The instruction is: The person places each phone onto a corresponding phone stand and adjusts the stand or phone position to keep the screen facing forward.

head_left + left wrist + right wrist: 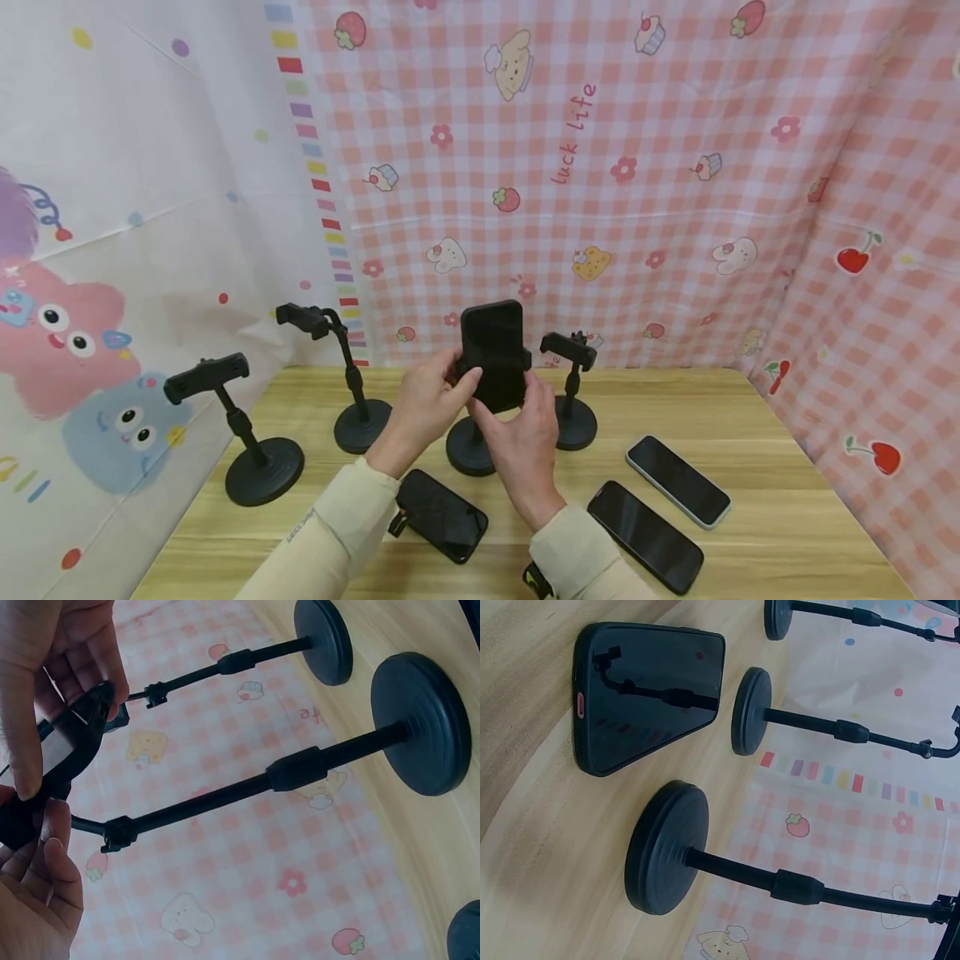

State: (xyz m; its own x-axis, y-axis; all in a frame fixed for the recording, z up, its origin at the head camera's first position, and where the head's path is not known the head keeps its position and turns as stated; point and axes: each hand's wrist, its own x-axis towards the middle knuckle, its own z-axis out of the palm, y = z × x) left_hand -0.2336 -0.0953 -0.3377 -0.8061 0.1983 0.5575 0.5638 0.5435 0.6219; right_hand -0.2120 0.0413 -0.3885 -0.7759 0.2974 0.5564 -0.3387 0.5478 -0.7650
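A black smartphone (492,337) stands upright against the clamp of the middle phone stand (468,450), its dark screen towards me. One clamp end (527,359) shows at the phone's right side. My left hand (427,396) grips the phone's left side, thumb over the screen and fingers behind. My right hand (525,437) holds its lower right part, thumb near the bottom edge. In the left wrist view, the left hand (37,900) is below and the right hand (45,690) above, both around the phone and clamp. The right wrist view shows neither hand.
Other black stands are on the wooden table: a far-left one (264,472), a back-left one (363,425) and a right one (576,423). A phone (444,514) lies under my forearms. Two more phones, one black (647,536), one pale-edged (678,481), lie right. Patterned cloth (585,192) hangs behind.
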